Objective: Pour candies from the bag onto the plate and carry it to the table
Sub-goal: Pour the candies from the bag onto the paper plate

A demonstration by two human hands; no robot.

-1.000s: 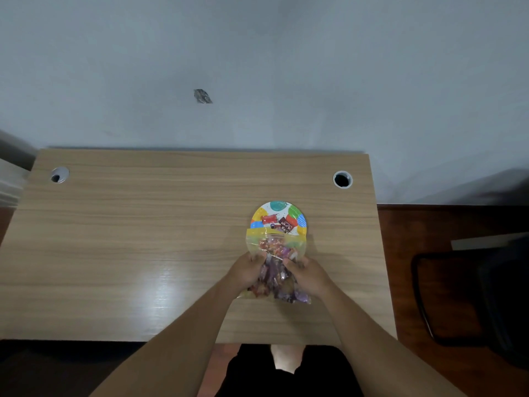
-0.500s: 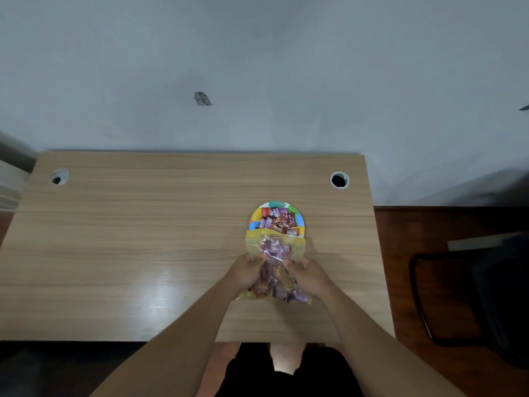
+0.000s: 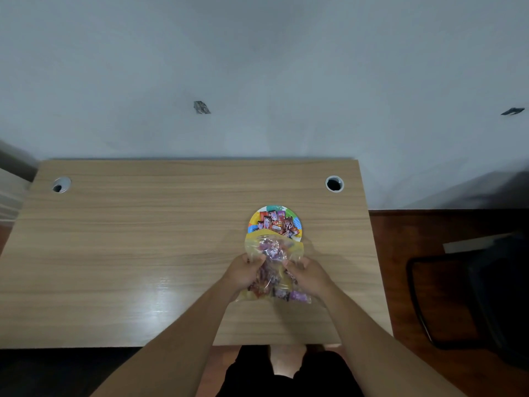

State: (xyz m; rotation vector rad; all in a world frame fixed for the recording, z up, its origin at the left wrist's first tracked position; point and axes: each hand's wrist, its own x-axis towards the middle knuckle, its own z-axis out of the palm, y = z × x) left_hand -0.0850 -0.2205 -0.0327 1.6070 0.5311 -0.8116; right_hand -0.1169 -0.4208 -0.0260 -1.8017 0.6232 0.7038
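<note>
A small round plate (image 3: 254,219) with a many-coloured rim lies on the wooden desk (image 3: 143,253), right of centre. Several wrapped candies (image 3: 276,223) are piled on it. A clear plastic bag (image 3: 273,247) with a yellow mouth strip lies tilted towards the plate, its mouth over the plate's near edge, and more candies show inside it. My left hand (image 3: 243,272) grips the bag's left side. My right hand (image 3: 310,275) grips its right side. The bag's closed end rests on the desk between my wrists.
The desk stands against a pale wall and has a cable hole at the back left (image 3: 60,185) and at the back right (image 3: 334,183). A dark chair (image 3: 472,296) stands on the red-brown floor to the right. My legs show below the desk's near edge.
More candies have slid out of the bag and the pile on the plate has grown. My hands have stayed in nearly the same place on the bag.
</note>
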